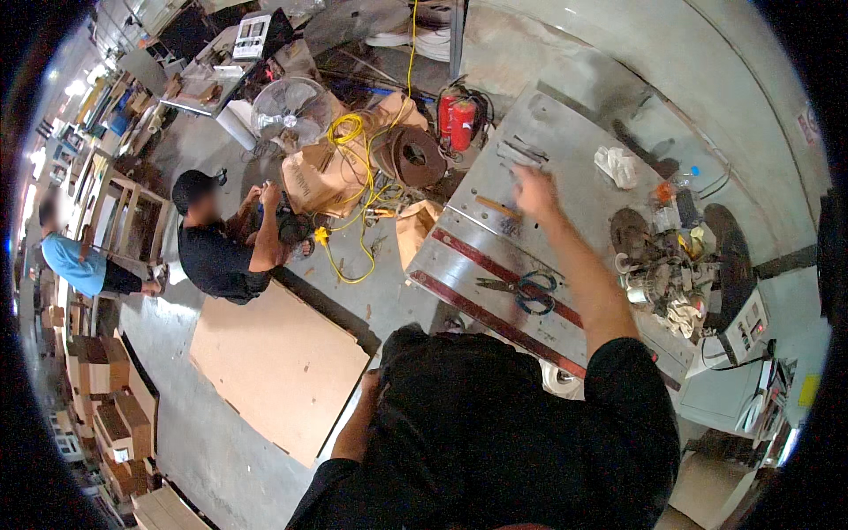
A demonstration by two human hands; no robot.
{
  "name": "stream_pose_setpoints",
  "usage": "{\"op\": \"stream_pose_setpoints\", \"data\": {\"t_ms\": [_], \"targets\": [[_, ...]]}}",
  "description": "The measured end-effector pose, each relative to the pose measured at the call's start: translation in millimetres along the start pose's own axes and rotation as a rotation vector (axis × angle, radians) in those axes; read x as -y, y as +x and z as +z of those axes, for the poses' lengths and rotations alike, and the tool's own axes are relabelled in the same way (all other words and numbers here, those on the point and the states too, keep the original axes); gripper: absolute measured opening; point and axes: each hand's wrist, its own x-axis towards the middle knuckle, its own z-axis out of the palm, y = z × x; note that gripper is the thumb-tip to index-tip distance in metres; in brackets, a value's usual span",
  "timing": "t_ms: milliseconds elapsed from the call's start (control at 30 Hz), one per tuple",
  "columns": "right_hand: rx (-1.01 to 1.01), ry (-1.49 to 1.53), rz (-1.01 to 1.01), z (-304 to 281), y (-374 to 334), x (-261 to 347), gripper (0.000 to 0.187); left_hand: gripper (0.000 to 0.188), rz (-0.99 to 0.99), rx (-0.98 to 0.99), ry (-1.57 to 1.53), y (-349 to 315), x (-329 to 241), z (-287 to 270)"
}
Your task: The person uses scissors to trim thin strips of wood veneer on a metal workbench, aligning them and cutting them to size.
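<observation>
Far left I see a person in a light blue shirt (75, 263) by stacks of brown cardboard boxes (110, 402). Next over, a seated person in a black shirt (216, 252) w/ hands raised near a torn brown carton (318, 181). A flat brown cardboard sheet (278, 367) lies on the grey floor just in front of that person. Behind, a round white wire-cage fan (290, 110), a tangle of yellow cable (353, 159) running down to the floor, a brown reel (411, 157) and two red fire extinguishers (455, 122) side by side.

My left hand (371, 384) sits low by my hip, mostly hidden behind my black shirt; can't tell whether it's open or closed, or if it has anything.

Right of centre is the grey metal workbench w/ red stripes (495, 256). Black-handled scissors (523, 290) lie on it, near my forearm, untouched. My right hand (535, 193) is stretched out over the bench top, blurred, fingers look loosely spread, nothing visibly gripped. Just left of it lies a short wooden stick (497, 207); beyond it, some thin dark metal tools (521, 155). Hand is nearest the stick, can't tell if touching.

Further right: a crumpled white rag (617, 166), then a cluttered grimy machine part w/ rags (662, 274), and a white box w/ switches (746, 327) at the bench's edge
</observation>
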Motion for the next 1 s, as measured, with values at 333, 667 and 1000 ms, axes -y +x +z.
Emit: {"op": "stream_pose_setpoints", "data": {"t_ms": [333,667,1000], "targets": [[0.001,0.274,-0.103,36,-161,109,0.019,0.027,0.111,0.156,0.069,18,-122,-50],[0.059,0.335,0.036,29,-279,162,0.016,0.022,0.434,0.430,0.336,144,-82,-81],[-0.185,0.278,0.388,3,-371,117,0.013,0.024,-0.194,0.705,-0.015,93,-146,-31]]}}
